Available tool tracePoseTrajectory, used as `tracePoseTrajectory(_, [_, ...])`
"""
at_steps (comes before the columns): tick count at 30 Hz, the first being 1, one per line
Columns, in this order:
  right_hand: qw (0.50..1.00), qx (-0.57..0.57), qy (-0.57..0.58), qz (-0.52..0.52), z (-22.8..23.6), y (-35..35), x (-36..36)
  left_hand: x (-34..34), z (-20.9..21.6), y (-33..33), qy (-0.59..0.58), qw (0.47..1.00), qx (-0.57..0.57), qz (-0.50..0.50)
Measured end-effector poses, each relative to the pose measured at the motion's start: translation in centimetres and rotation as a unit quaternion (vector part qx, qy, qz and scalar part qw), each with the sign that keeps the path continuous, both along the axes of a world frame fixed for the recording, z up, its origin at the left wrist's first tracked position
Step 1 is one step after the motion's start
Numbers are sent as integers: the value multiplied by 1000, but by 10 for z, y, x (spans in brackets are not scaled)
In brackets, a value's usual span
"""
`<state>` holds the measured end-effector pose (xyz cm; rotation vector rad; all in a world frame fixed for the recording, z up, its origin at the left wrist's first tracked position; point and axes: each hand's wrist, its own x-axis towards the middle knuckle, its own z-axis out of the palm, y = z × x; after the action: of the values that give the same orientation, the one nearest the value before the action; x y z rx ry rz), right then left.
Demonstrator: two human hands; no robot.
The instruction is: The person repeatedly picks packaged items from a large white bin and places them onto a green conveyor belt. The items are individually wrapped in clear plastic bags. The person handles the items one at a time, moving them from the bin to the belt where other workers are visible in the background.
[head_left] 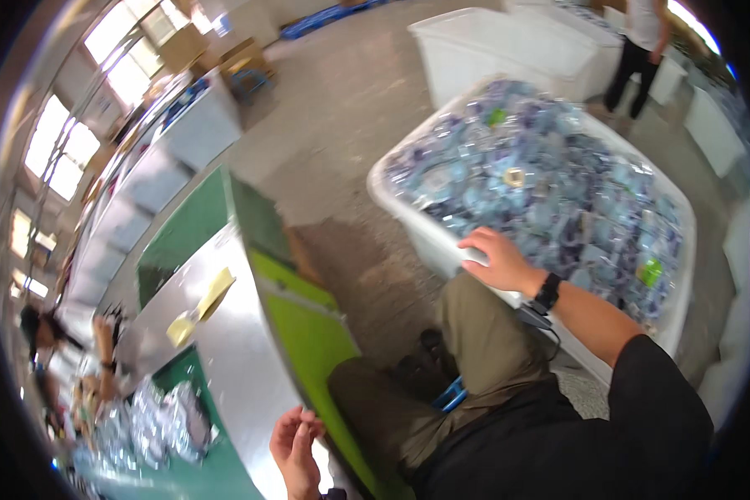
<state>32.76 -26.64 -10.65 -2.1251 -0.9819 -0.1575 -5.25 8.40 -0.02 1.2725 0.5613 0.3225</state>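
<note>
My right hand [502, 262] is at the near rim of a large white plastic bin [385, 185], its thumb and fingers bent about the edge. Heaped inside the bin are many clear plastic packets [550, 167] with bluish and purple contents. Over the edge of a metal-topped worktable [246, 367], my left hand [297, 448] is closed, fingertips drawn together; whether they hold something small cannot be made out. Yellow paper or tape pieces [212, 296] lie on the metal top. Clear-wrapped packets [171, 421] are piled on the green surface beyond my left hand.
A green-sided chute or trough [187, 237] adjoins the worktable. Another person [71, 350] works at the far left. More white bins [508, 54] stand at the back right, near a standing person [639, 50]. Cardboard boxes [246, 58] are at the back left.
</note>
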Motion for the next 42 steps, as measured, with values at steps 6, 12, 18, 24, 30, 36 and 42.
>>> tracePoseTrajectory(6, [997,-21,-70,10,-5,47,-16,-21,9,61,56,979,147,129])
tracePoseTrajectory(12, [999,7,-38,15,-3,48,-18,-72,-20,182,111,905,298,283])
tracePoseTrajectory(18, [994,14,-106,-6,-6,54,-20,-169,-77,336,208,800,330,457])
tracePoseTrajectory(24, [995,7,-102,6,-23,43,-15,-203,-77,365,268,896,145,323])
tracePoseTrajectory(30, [998,-25,-52,2,-23,42,-18,-201,-93,327,314,894,104,303])
tracePoseTrajectory(36, [998,-22,-62,3,-19,42,-20,-194,-92,214,185,811,517,201])
tracePoseTrajectory(42, [997,-33,-67,2,-21,41,-20,-159,-39,120,122,888,382,224])
